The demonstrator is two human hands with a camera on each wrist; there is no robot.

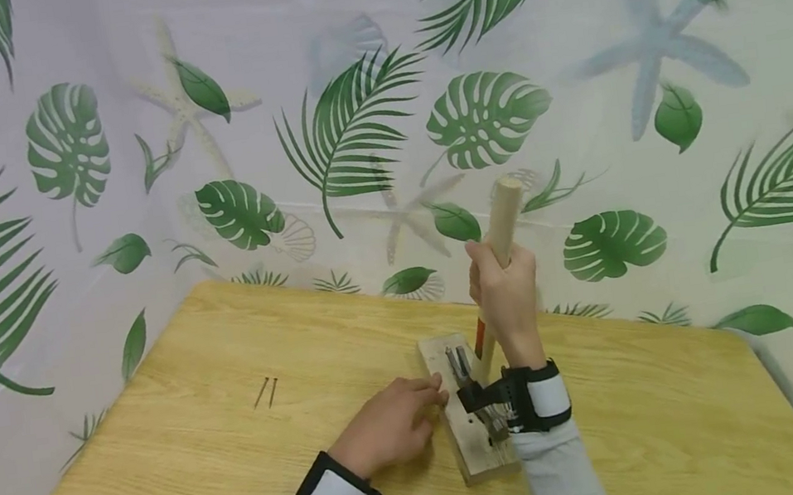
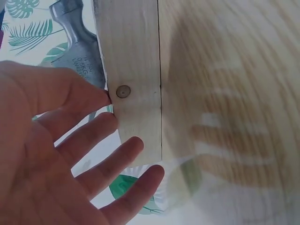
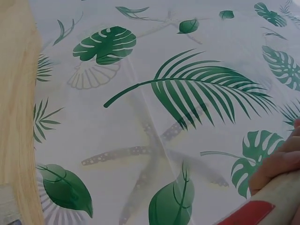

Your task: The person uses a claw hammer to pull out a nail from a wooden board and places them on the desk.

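A nail head (image 2: pixel 123 91) sunk in the wooden block (image 2: pixel 133 70) is shown only by the left wrist view, with the hammer head (image 2: pixel 77 51) just beside it. The block is seen lying on the tabletop (image 1: pixel 243 452) in the head view. The left hand (image 1: pixel 390 424) is laid flat against the block's side, fingers straight and spread. The hammer handle (image 1: pixel 501 217) is clasped tightly by the right hand (image 1: pixel 506 296), raised upright above the block.

Leaf-print backdrop (image 3: pixel 178 93), table edge (image 3: pixel 16 103), fingers (image 3: pixel 276 166) on wooden handle (image 3: pixel 276 201)
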